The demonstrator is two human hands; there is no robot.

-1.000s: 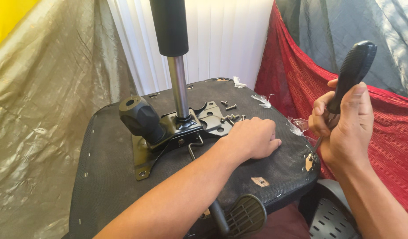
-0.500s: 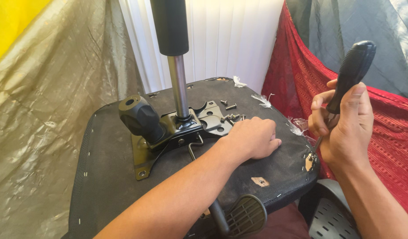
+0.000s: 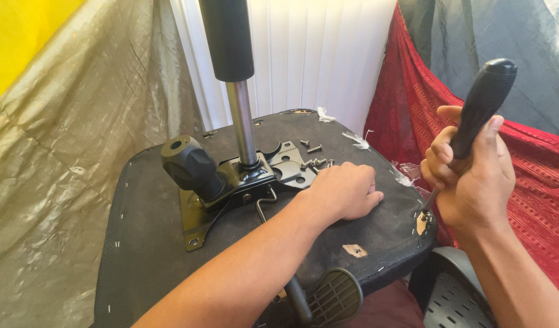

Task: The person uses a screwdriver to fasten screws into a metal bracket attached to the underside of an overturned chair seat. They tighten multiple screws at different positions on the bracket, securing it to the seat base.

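While my left hand [image 3: 343, 191] lies curled, knuckles up, on the upturned black fabric-covered chair seat [image 3: 146, 243], grasping nothing I can see, that seat fills the middle of my view, its underside facing me. Behind it hang an olive-grey tarpaulin [image 3: 67, 182] on the left and a red woven cloth [image 3: 534, 182] on the right, with white vertical blinds [image 3: 316, 54] between them. Bolted near the seat's centre is the black metal tilt plate [image 3: 255, 176], from which the gas lift cylinder [image 3: 234, 73], black above and bare steel below, rises upright. A chunky black ribbed knob [image 3: 188, 164] sticks out of the plate's left side. At the near edge a black ribbed lever paddle [image 3: 334, 297] pokes out. My right hand [image 3: 474, 176] is clenched around the black-handled screwdriver [image 3: 483, 103], held tilted, its tip down at the seat's right edge beside a torn spot in the fabric. Just beyond my left knuckles lies a small cluster of loose dark screws [image 3: 315, 161].
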